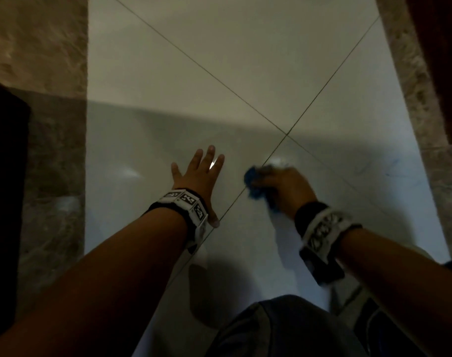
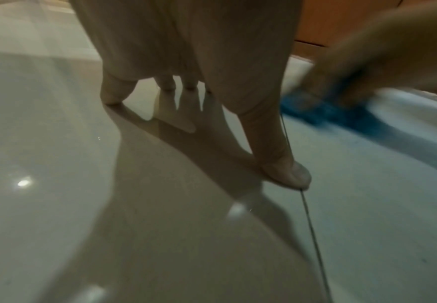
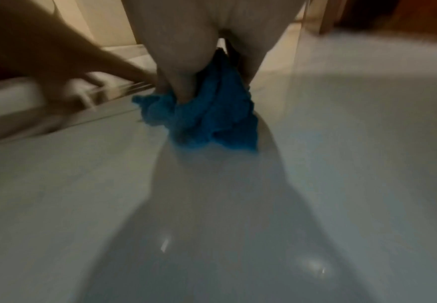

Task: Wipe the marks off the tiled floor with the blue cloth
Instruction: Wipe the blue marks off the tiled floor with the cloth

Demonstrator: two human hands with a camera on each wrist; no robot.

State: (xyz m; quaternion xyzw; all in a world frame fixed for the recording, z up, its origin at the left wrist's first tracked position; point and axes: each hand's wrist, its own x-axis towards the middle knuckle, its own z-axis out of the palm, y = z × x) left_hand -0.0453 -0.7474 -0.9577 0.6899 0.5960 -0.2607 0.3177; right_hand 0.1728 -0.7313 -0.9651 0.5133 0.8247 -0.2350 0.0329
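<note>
Lying flat on the tiled floor: left hand, fingers spread, thumb tip touching the grout line. Sitting just right of it: right hand, pressing the cloth onto the floor across that same line. Crossing ahead of both hands: 2 grout lines. Showing right of the cloth, well apart: faint marks.
</note>
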